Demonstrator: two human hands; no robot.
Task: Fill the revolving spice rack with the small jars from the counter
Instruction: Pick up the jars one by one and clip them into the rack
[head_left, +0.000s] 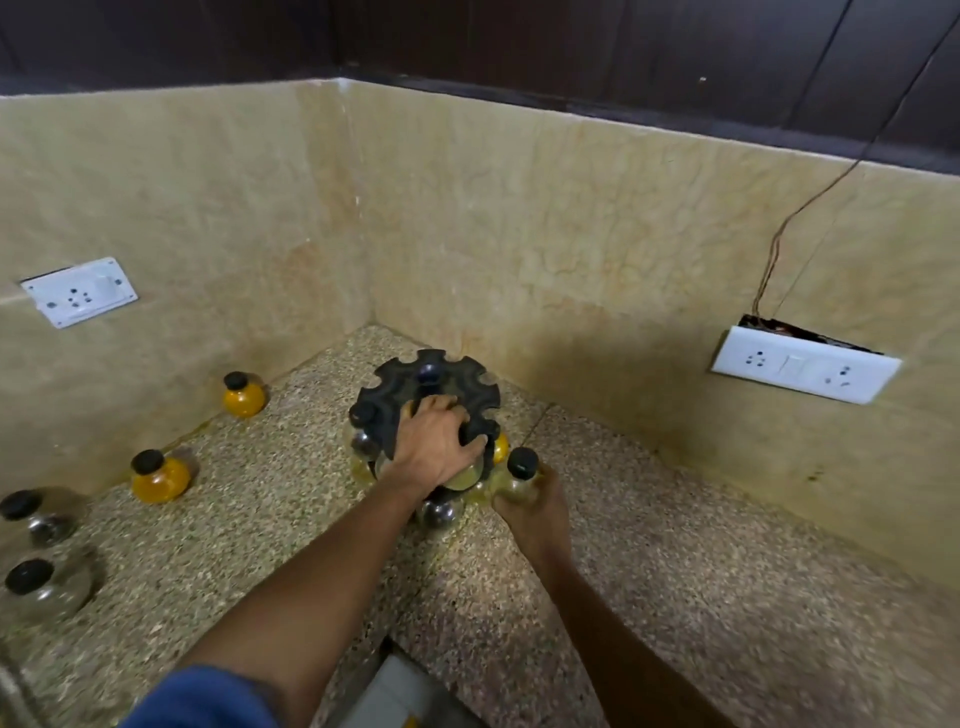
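Bare forearms (322, 587) — one blue sleeve (202, 699).

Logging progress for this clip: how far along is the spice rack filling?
Partly done. The black rack already carries several jars. In hand: the left hand holds the rack top while the right hand brings a black-capped jar to its edge. Left: two yellow jars and two clear jars on the counter.

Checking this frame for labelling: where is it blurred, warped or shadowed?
Head view: wide-angle bend curves the wall edges; the left hand on the spice rack is fairly sharp; the blue sleeve and clear jars at the left edge smear; a soft shadow darkens the corner.
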